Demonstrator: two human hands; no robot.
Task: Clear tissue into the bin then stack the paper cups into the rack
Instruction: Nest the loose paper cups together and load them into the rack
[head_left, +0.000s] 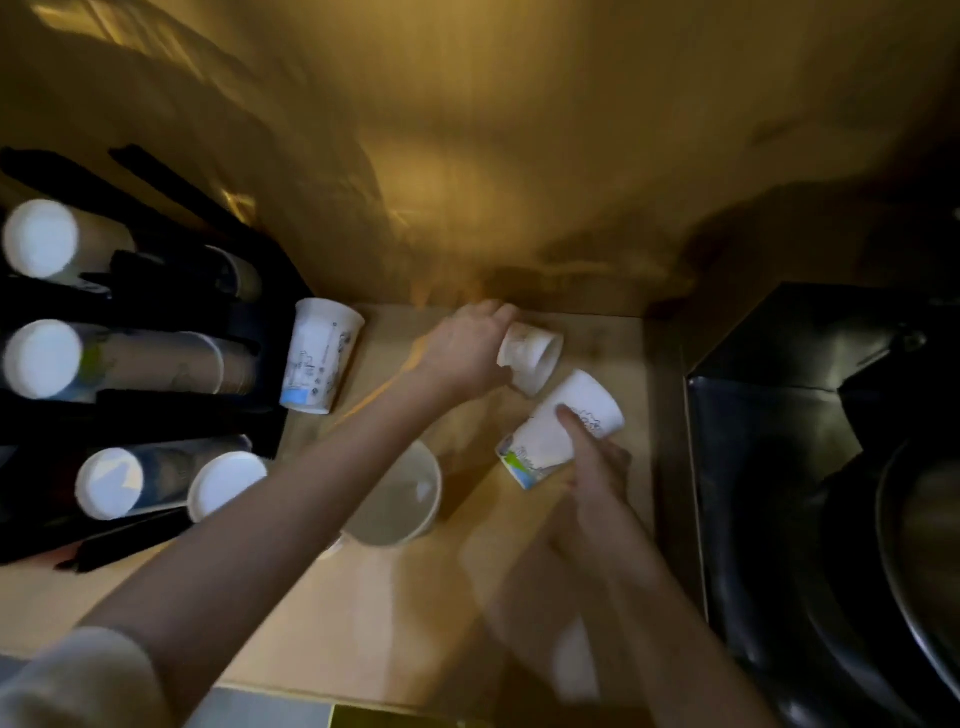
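Observation:
My left hand (465, 353) grips a small white paper cup (535, 358) lying on its side near the back wall, its mouth facing right. My right hand (592, 457) holds a printed white paper cup (563, 426) tilted just in front of the first. A taller printed cup (319, 356) lies on the wooden counter (374, 613) beside the black cup rack (156, 410) at the left, whose slots hold stacks of cups seen bottom-on. An open white cup or bowl (397, 499) stands under my left forearm. No tissue shows.
A black box-like bin (779, 415) stands at the right, with a dark round pan or bowl (914, 545) beyond it. A wooden wall closes the back of the counter. The picture is blurred by motion.

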